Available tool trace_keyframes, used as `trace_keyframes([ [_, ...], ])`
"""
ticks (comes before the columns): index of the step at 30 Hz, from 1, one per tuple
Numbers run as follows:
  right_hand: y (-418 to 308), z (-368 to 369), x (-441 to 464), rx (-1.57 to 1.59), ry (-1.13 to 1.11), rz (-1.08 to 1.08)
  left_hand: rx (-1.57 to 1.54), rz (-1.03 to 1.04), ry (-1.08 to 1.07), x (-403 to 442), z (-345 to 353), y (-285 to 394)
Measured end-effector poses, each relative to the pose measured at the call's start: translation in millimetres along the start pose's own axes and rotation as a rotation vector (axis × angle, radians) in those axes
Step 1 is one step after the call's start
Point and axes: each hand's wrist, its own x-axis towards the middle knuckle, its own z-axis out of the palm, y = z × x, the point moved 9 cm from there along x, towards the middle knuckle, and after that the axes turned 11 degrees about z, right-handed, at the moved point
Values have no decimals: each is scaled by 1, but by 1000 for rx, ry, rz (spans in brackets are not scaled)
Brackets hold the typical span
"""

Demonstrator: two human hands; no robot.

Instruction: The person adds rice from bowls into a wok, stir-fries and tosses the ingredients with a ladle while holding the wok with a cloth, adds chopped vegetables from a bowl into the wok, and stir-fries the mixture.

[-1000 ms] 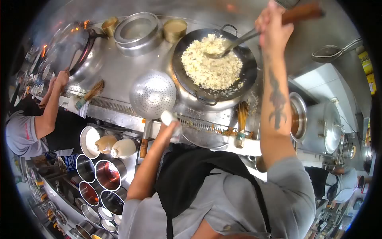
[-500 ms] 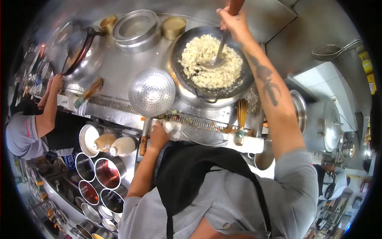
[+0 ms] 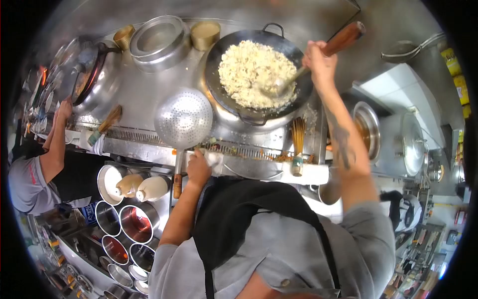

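Note:
My right hand [image 3: 320, 62] is closed around the ladle [image 3: 299, 74] near its wooden grip. The ladle's metal head lies in the pale fried rice with egg [image 3: 254, 70], on the right side of a black two-handled wok [image 3: 214, 82]. My left hand [image 3: 198, 168] is closed at the front edge of the stove, on a white cloth [image 3: 215, 160]; its fingers are partly hidden. Beside that hand, a large perforated strainer [image 3: 183, 118] rests with its wooden handle pointing towards me.
A bamboo brush [image 3: 298, 144] stands right of the wok. Behind are a lidded metal pot [image 3: 159, 40] and brass-coloured tins [image 3: 205, 36]. Sauce pots [image 3: 137, 224] and bottles [image 3: 153, 188] stand at lower left. A co-worker's arm [image 3: 59, 127] works at another wok.
My right hand has come down and to the right, tilting the ladle handle rightward. The rice is now gathered into a rounder mound. My left hand has hardly moved; the whole view has shifted slightly.

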Motion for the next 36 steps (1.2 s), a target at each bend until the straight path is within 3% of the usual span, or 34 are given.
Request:
trace_keyframes([
  [1,14,-4,22,-25,-101,-3,13,16,25,3,1,1],
  [3,-3,-24,64,-16,-38,-5,-8,21,21,-1,-2,3],
  [5,-58,-37,39,75,75,-49,-21,26,-11,0,-12,6],
  [7,-74,-45,-7,295,-99,-85,-31,27,-79,-2,-23,11],
  [8,-64,-42,-33,229,138,-188,14,31,-70,0,-31,12],
  [9,-15,-33,-21,76,213,-85,61,38,-76,-5,-35,15],
  [11,32,-14,41,240,-33,-28,104,83,-48,-11,-48,27],
  [13,-15,-18,66,288,212,-2,99,135,12,-17,-68,35],
  [15,-66,-6,66,359,126,-198,-29,193,146,-26,-91,43],
  [17,-59,18,51,337,61,-240,-171,247,234,-28,-111,50],
  [19,30,73,66,67,-41,-31,-334,302,253,-37,-121,57],
  [20,16,88,81,63,-92,-60,-394,267,246,-36,-111,52],
  [22,-11,115,89,64,-184,-75,-424,437,330,-38,-124,74],
  [26,-55,125,41,239,-50,-178,-441,865,420,-3,-177,172],
  [27,-20,140,60,286,-139,-132,-413,967,443,3,-182,198],
  [29,6,164,80,-100,-92,11,-241,1023,493,22,-172,232],
  [30,-10,174,70,-135,-163,41,-208,982,410,41,-154,239],
  [32,-48,174,42,-57,-253,-12,-154,894,230,72,-106,243],
  [34,-67,159,6,64,-270,-121,-51,886,288,81,-98,242],
  [36,14,142,38,-100,-226,-103,-41,896,364,75,-103,244],
])
